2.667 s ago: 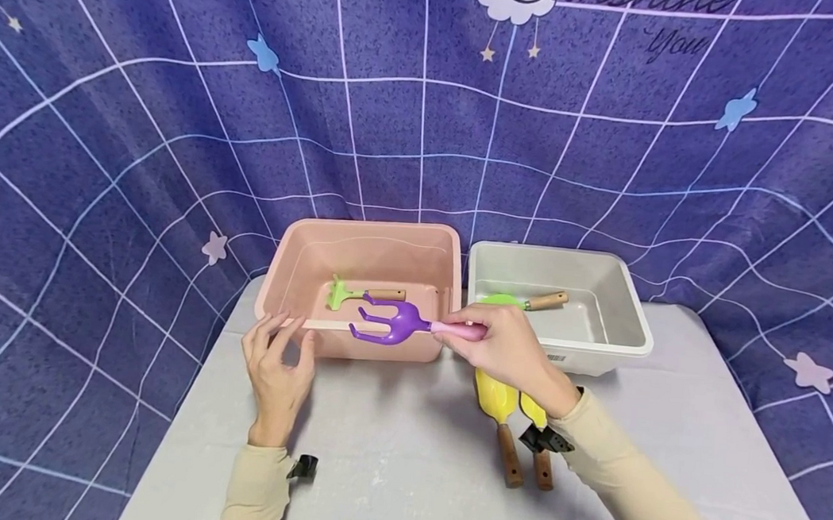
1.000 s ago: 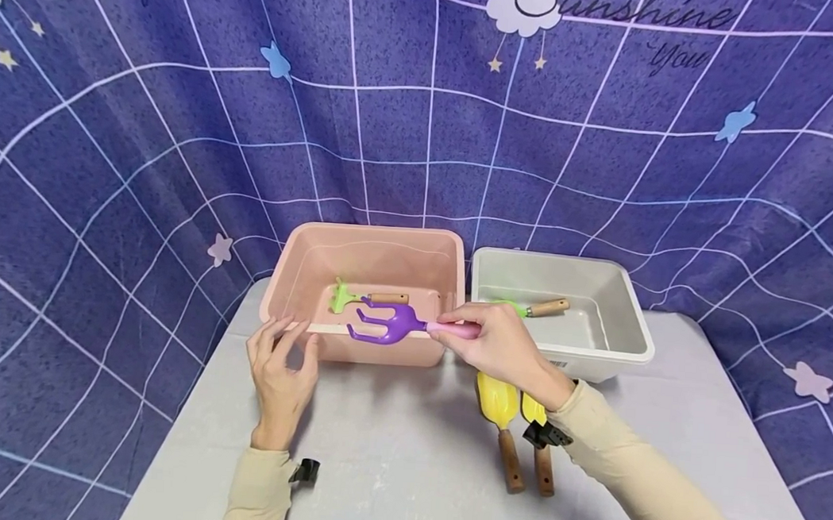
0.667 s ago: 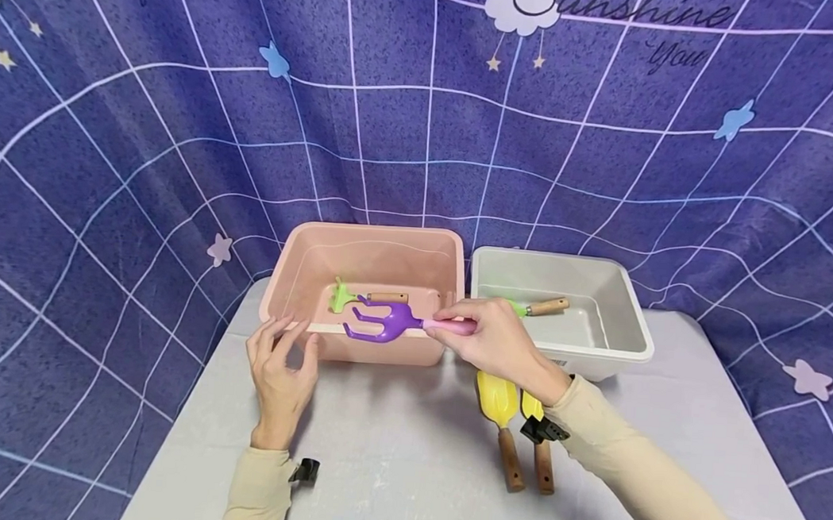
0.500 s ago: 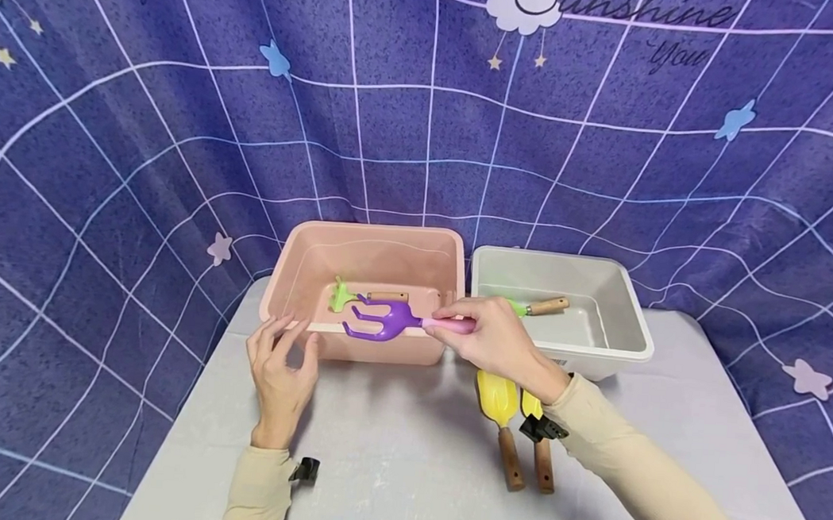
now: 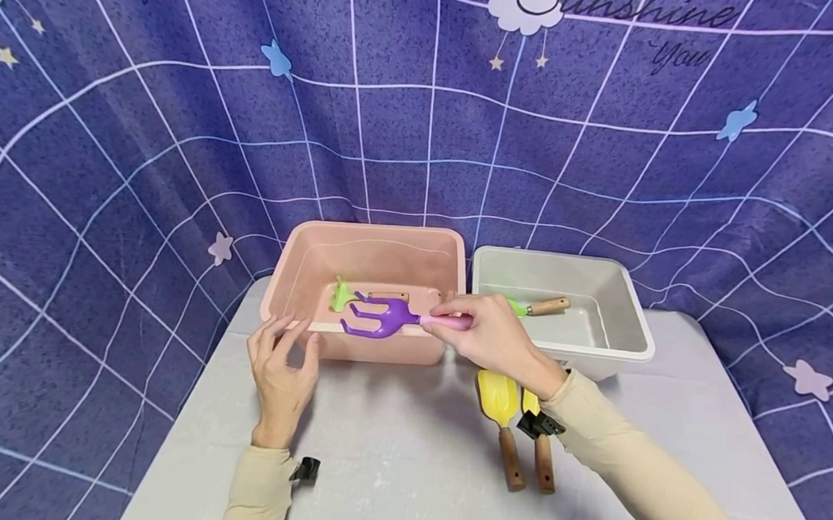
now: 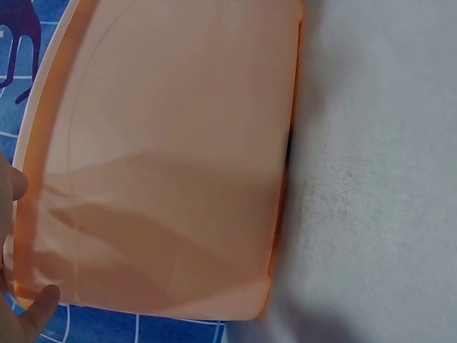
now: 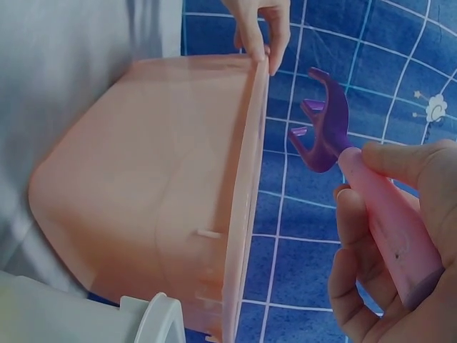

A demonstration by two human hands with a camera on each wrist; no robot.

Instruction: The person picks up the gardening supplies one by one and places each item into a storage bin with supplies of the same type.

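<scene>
A purple three-pronged hand cultivator with a pink handle is gripped by my right hand. Its prongs point left, above the front rim of the pink bin. In the right wrist view, thumb and fingers close round the pink handle, and the cultivator is apart from the bin. My left hand holds the bin's rim near its front left corner, fingers over the edge. Inside that bin lies a small green rake with a wooden handle, partly hidden behind the cultivator.
To the right stands a grey-white bin holding a green-headed tool with a wooden handle. In front of it, a yellow trowel and a second wooden-handled yellow tool lie on the pale tabletop. A blue patterned curtain hangs behind.
My right hand has shifted slightly left and upward with the cultivator, over the pink bin's front edge. My left hand keeps its hold on the rim.
</scene>
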